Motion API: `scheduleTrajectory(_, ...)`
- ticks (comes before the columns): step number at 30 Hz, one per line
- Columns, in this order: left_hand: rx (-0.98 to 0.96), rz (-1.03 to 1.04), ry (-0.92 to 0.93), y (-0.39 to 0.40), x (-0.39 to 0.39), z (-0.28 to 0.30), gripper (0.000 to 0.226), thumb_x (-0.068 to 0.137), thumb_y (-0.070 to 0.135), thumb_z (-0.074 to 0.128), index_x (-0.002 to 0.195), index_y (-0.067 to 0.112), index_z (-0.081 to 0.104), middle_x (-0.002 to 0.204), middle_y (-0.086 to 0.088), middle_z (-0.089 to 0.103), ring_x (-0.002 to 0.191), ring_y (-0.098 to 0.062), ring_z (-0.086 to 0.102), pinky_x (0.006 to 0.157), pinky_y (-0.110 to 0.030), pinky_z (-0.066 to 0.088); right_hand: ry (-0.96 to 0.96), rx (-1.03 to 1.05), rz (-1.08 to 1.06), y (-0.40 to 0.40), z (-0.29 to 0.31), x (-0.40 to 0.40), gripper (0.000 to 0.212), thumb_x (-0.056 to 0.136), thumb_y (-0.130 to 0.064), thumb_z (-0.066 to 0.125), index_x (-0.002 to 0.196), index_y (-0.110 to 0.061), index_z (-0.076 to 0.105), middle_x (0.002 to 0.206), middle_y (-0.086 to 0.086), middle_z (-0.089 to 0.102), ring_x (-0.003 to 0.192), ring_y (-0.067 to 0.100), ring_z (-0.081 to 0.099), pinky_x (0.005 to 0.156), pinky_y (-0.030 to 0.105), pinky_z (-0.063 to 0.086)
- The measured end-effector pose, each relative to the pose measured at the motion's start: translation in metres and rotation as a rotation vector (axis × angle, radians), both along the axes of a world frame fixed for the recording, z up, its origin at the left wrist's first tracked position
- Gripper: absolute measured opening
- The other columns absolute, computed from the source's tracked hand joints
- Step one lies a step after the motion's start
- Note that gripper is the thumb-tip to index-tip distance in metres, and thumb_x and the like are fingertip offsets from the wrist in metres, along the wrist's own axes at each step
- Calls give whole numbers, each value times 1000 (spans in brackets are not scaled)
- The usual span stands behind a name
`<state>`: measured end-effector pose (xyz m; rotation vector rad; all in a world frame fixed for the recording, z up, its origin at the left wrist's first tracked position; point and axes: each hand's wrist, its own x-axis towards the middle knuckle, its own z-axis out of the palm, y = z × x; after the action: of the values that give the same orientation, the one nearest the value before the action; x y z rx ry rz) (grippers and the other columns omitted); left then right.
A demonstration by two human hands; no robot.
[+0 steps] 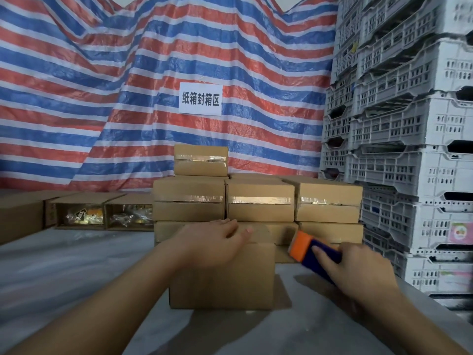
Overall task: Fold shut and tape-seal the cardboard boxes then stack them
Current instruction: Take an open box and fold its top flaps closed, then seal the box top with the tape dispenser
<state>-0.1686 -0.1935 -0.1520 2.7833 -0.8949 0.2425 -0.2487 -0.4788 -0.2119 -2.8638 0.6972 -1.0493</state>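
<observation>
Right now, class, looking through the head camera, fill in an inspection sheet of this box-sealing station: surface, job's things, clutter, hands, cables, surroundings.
Surface: grey table covered in clear plastic film.
Job's things: plain brown cardboard box nearest the person, flaps down; taped brown boxes stacked behind, one more on top; orange and dark blue tape dispenser.
Clutter: open cardboard boxes with wrapped goods inside, far left.
Hands: left hand rests flat on the near box's top; right hand grips the dispenser at the box's right edge.
Cables: nothing seen.
Surroundings: red, white and blue striped tarpaulin bearing a white paper sign; stacked white slotted plastic crates, right.
</observation>
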Motion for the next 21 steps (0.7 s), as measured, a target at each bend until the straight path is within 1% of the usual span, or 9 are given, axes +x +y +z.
scheduleTrajectory(3, -153, 4, 169, 3, 3, 6, 68, 93, 72, 11, 153, 42, 19, 161, 6, 27, 146, -20, 26, 113, -40, 20, -281, 469, 283, 11, 43, 4, 82, 73, -87, 35, 60, -12, 65, 48, 4, 63, 52, 22, 62, 54, 31, 44)
scheduleTrajectory(5, -252, -39, 281, 4, 0, 14, 61, 97, 63, 14, 150, 37, 29, 155, 2, 37, 138, -21, 37, 113, -42, 26, -388, 821, 483, 20, 73, 12, 77, 75, -83, 49, 73, -10, 72, 59, 8, 71, 58, 27, 67, 62, 35, 49)
scheduleTrajectory(7, -348, -105, 372, 6, -2, 21, 45, 104, 47, 18, 134, 29, 46, 138, 0, 53, 118, -9, 51, 101, -30, 36, -371, 1114, 744, 32, 98, 26, 61, 80, -72, 62, 92, -14, 75, 78, 10, 77, 69, 26, 72, 71, 36, 55)
scheduleTrajectory(9, -457, -117, 441, 9, -3, 28, 35, 108, 37, 21, 116, 30, 55, 115, 5, 62, 96, 1, 58, 80, -16, 41, -290, 1265, 976, 45, 119, 41, 51, 83, -63, 67, 101, -16, 76, 90, 9, 77, 76, 24, 74, 72, 36, 58)
scheduleTrajectory(13, -754, -35, 492, 14, 5, 29, 46, 109, 30, 21, 129, 8, 56, 125, -9, 62, 111, -15, 58, 73, -14, 39, -31, 1228, 1086, 74, 139, 70, 46, 84, -58, 66, 91, -16, 81, 86, 10, 76, 70, 21, 74, 63, 33, 60)
scheduleTrajectory(15, -979, 1, 570, 17, 7, 27, 53, 109, 32, 20, 121, 2, 62, 120, -12, 67, 109, -19, 62, 68, -16, 47, 74, 1145, 1076, 85, 140, 80, 55, 79, -59, 67, 107, -12, 76, 90, 12, 77, 73, 22, 73, 71, 36, 61)
scheduleTrajectory(16, -1071, 3, 606, 18, 11, 26, 56, 108, 34, 20, 115, 2, 65, 116, -13, 69, 105, -21, 65, 73, -19, 50, 95, 1104, 1066, 88, 141, 84, 63, 75, -60, 69, 115, -11, 70, 92, 13, 77, 74, 23, 73, 74, 36, 61)
scheduleTrajectory(18, -1213, -9, 656, 21, 16, 26, 65, 107, 44, 18, 105, 2, 68, 108, -15, 72, 104, -25, 66, 90, -33, 48, 121, 1030, 1057, 93, 144, 88, 74, 64, -64, 75, 116, -13, 64, 93, 13, 77, 73, 24, 74, 66, 35, 61)
scheduleTrajectory(21, -1403, -2, 770, 27, 24, 28, 81, 102, 60, 16, 102, -2, 69, 110, -19, 71, 105, -28, 65, 97, -39, 40, 156, 958, 1055, 98, 148, 91, 78, 56, -69, 77, 113, -17, 64, 95, 13, 77, 74, 24, 76, 62, 31, 59)
